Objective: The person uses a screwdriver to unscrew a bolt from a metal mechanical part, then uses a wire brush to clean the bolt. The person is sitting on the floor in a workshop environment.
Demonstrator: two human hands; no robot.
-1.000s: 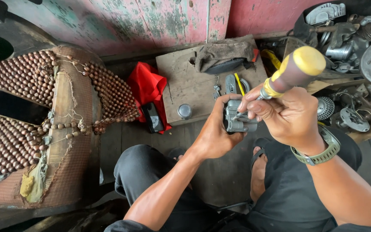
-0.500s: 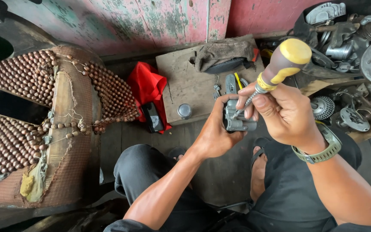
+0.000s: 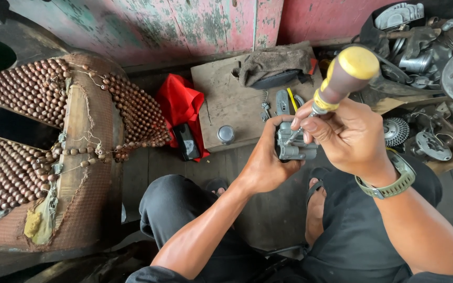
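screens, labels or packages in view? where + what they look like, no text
Phone: lies face up on the beaded seat cover, far left; flat dark rectangle, screen off.
Small black device: on the red cloth by the board; dark, glossy, cannot tell if it has a screen.
No packages, labels or signs visible.

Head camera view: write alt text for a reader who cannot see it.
A seated person's left hand grips a small grey metal part while the right hand works a yellow-handled screwdriver into it. Beyond lie a wooden board, a red cloth and, at left, a beaded seat cover with a phone on it.
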